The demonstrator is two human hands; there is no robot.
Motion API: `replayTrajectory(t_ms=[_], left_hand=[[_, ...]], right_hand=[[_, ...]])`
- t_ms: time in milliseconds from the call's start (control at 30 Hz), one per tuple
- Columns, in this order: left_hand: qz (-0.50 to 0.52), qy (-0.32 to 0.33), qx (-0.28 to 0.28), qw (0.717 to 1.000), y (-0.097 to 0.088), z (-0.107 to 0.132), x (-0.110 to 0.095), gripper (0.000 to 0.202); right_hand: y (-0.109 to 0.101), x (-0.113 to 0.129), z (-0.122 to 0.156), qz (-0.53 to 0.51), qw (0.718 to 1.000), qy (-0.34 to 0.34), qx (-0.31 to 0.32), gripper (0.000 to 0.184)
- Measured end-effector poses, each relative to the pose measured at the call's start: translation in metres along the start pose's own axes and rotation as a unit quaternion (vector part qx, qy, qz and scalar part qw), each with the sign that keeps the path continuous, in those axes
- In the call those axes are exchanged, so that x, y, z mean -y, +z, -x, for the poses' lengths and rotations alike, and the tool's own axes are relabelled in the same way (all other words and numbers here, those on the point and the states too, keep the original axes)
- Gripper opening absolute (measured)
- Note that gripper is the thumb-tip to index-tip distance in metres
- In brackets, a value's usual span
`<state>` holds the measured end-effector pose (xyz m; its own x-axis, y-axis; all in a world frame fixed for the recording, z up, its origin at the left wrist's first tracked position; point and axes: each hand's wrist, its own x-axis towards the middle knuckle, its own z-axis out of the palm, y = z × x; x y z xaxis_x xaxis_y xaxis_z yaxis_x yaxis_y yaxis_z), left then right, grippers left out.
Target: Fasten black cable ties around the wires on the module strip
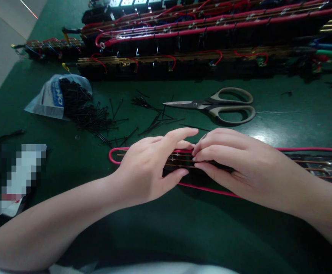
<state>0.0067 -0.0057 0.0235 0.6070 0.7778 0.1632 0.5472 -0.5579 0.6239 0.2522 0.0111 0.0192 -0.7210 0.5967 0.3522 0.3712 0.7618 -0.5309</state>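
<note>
A long dark strip with thin copper-coloured rods (320,169) lies across the green table, and a red wire (116,149) loops around its left end. My left hand (148,167) rests over the strip near that end. Its thumb and raised index finger are apart, and another fingertip is by the red wire. Just to the right, my right hand (234,160) has its thumb and fingertips pinched together at the strip's far side, by the wire. Whatever lies between those fingertips is too small or hidden to make out.
Scissors (202,104) lie beyond my hands. Black cable ties (94,120) spill from a clear plastic bag (46,99) at the left. Several wired strips (183,34) line the back of the table. A partly blurred-out object (20,179) is at the left edge.
</note>
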Motion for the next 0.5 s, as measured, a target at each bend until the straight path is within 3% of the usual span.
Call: replayTrajectory(t_ms=[167, 267, 500], left_hand=[[0.03, -0.035, 0.018, 0.999, -0.0019, -0.004, -0.0018, 0.068], [0.017, -0.025, 0.013, 0.999, -0.0024, -0.0035, -0.001, 0.066], [-0.008, 0.006, 0.018, 1.0, -0.0039, -0.0062, 0.0, 0.036]], right_hand=[[-0.0012, -0.0008, -0.0005, 0.009, 1.0, -0.008, -0.001, 0.015], [-0.0013, 0.0016, -0.0011, 0.017, 1.0, -0.012, -0.006, 0.016], [0.0051, 0.0038, 0.0043, 0.071, 0.996, 0.01, -0.061, 0.021]])
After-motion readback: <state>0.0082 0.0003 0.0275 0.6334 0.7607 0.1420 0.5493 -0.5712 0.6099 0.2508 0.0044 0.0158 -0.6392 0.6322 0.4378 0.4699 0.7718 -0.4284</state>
